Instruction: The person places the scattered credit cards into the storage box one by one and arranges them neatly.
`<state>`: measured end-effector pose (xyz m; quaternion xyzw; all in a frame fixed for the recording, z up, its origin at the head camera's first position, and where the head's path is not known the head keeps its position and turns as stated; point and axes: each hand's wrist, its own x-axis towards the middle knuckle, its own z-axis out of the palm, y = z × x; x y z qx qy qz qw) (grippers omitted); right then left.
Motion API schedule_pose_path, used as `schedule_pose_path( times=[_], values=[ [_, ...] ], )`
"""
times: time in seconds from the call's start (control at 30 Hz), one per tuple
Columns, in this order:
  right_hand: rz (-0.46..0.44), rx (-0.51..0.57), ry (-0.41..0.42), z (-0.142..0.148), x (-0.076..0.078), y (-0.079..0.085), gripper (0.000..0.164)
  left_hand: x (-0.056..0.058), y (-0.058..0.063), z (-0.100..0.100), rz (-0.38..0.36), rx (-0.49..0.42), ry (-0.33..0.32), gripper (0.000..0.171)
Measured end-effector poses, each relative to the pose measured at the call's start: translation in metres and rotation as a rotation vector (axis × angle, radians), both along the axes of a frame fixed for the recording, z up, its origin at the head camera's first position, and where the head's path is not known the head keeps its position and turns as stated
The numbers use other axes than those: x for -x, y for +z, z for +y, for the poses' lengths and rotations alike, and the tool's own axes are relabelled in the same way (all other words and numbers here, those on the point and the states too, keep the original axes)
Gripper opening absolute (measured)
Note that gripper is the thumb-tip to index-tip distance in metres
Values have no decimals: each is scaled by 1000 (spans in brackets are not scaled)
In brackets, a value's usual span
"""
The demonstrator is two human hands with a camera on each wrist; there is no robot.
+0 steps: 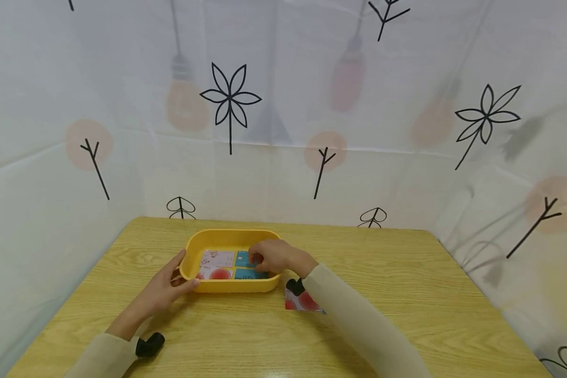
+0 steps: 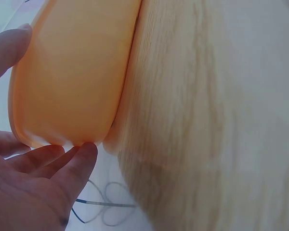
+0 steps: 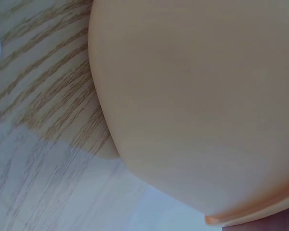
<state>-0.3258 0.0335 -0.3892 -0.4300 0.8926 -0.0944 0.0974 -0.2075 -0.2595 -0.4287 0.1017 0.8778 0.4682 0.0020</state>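
A yellow tray (image 1: pixel 231 286) with rounded corners sits on the table; its plain outer wall fills much of both wrist views. My left hand (image 1: pixel 163 283) grips its left end, thumb on the front rim and fingertips against the end wall (image 2: pixel 62 96). Inside lie a lilac patterned card (image 1: pixel 217 258), a pink card with a red circle (image 1: pixel 220 274) and two blue cards, one behind (image 1: pixel 243 259) and one in front (image 1: pixel 248 274). My right hand (image 1: pixel 274 255) reaches over the right rim, curled fingers down at the blue cards. I cannot tell whether they pinch one.
Under my right forearm, a pink card with red circles (image 1: pixel 307 301) lies on the wooden table (image 1: pixel 382 283), with a blue corner (image 1: pixel 324 312) showing at its edge. Behind the table hangs a white cloth (image 1: pixel 274 178) printed with flowers and bulbs.
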Motion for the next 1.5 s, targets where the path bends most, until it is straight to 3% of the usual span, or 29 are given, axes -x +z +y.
schedule_pose_path(
  times=[0.37,0.7,0.9,1.5],
  values=[
    [-37,113,-6,10,3,1,15,0,0,2,1,-17,-3,96],
    [8,231,-19,33,-7,10,20,0,1,4,6,-6,-4,96],
    [105,275,-30,48,-15,12,19,-1,1,4,-16,-18,7,97],
    [182,329,-127,100,-33,1,17,0,1,1,-25,11,13,97]
  ],
)
